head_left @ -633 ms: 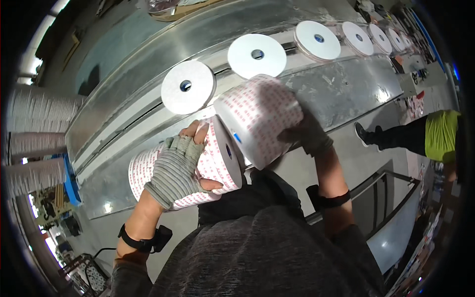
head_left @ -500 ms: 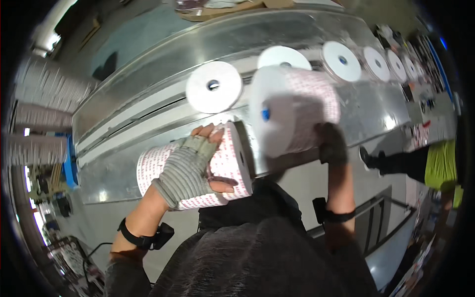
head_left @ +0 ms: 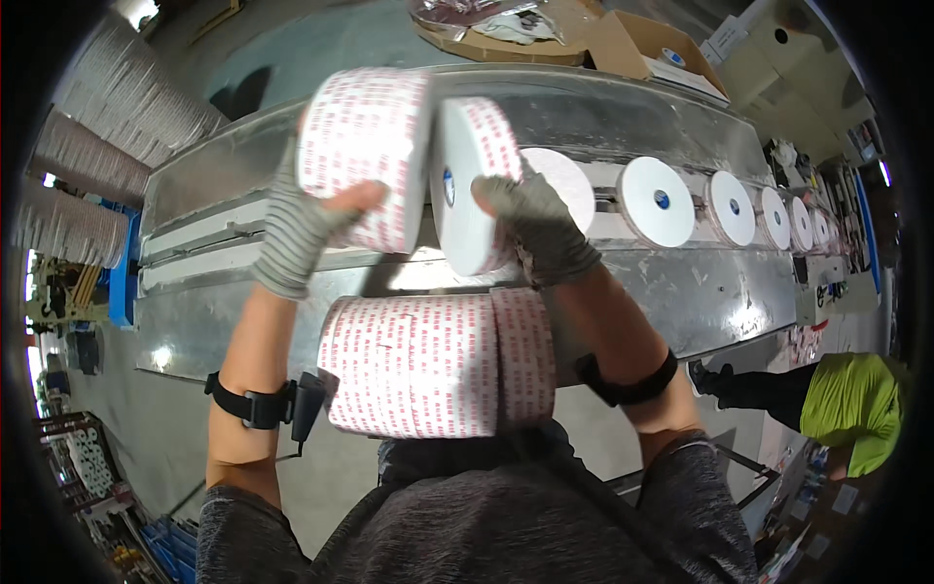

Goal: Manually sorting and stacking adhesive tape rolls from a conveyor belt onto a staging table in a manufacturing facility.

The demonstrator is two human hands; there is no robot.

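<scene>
Both my hands wear grey knitted gloves with bare fingertips. My left hand (head_left: pixel 297 229) grips a wide white roll with red print (head_left: pixel 365 146) from its left side, thumb across the printed surface. Close to its right, my right hand (head_left: pixel 540 222) holds a narrower red-printed roll (head_left: pixel 472 219), whose white flat side and blue core face left. The two held rolls are raised over the metal table, nearly side by side. Nearer to me, a wide printed roll (head_left: pixel 413 365) and a narrow one (head_left: pixel 525 355) lie end to end at the table's front edge.
White discs on the long metal table (head_left: pixel 233 326) form a row to the right, including a blue-cored one (head_left: pixel 657 202). Behind stands an open cardboard box (head_left: pixel 652 49). Tall white stacks (head_left: pixel 136 88) are at left. A person in a yellow-green top (head_left: pixel 851 404) is at right.
My left hand has left the rolls at the front edge and now holds a wide roll farther back. My right hand has moved left and away from me with a roll. The view has shifted.
</scene>
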